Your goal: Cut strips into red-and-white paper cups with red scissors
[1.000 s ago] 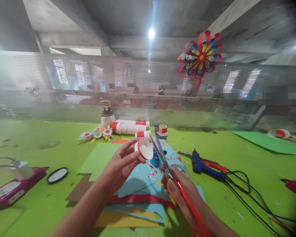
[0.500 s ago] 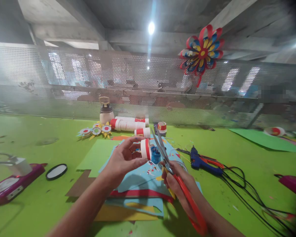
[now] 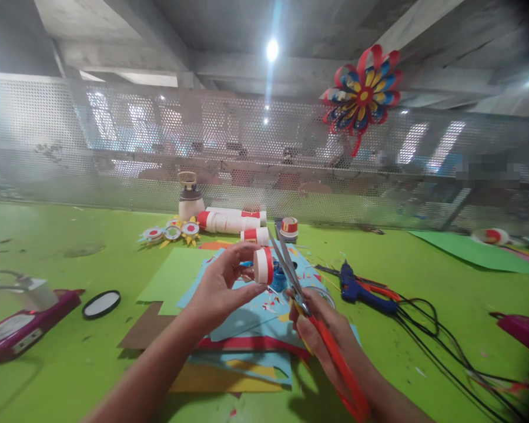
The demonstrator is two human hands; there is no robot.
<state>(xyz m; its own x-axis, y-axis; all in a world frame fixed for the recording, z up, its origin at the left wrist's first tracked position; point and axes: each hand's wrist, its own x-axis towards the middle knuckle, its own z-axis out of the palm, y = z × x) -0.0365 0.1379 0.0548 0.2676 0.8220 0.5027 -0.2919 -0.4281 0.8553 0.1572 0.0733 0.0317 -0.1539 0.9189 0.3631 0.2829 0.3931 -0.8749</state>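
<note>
Near the middle of the view, my left hand (image 3: pixel 223 282) is closed on a short white paper cup piece (image 3: pixel 261 267) with a red band, gripped between thumb and fingers. My right hand (image 3: pixel 324 326) wraps round orange-handled scissors (image 3: pixel 296 282); their blades point up and away, slightly apart, just right of the cup piece. Whether the blades touch it I cannot tell. Behind and below sits a blue pot (image 3: pixel 280 279), partly hidden by the blades. Light blue paper sheets (image 3: pixel 242 320) strewn with small scraps lie under both hands.
A blue glue gun (image 3: pixel 357 291) with black cables lies to the right. White paper cups (image 3: pixel 233 223), a spray bottle (image 3: pixel 189 202) and paper flowers (image 3: pixel 171 233) stand at the back. On the left are a purple power strip (image 3: pixel 30 329) and a black-rimmed disc (image 3: pixel 101 305).
My left hand has turned the cup piece a little, so the red band faces more toward the scissors. The right hand and scissors have hardly moved.
</note>
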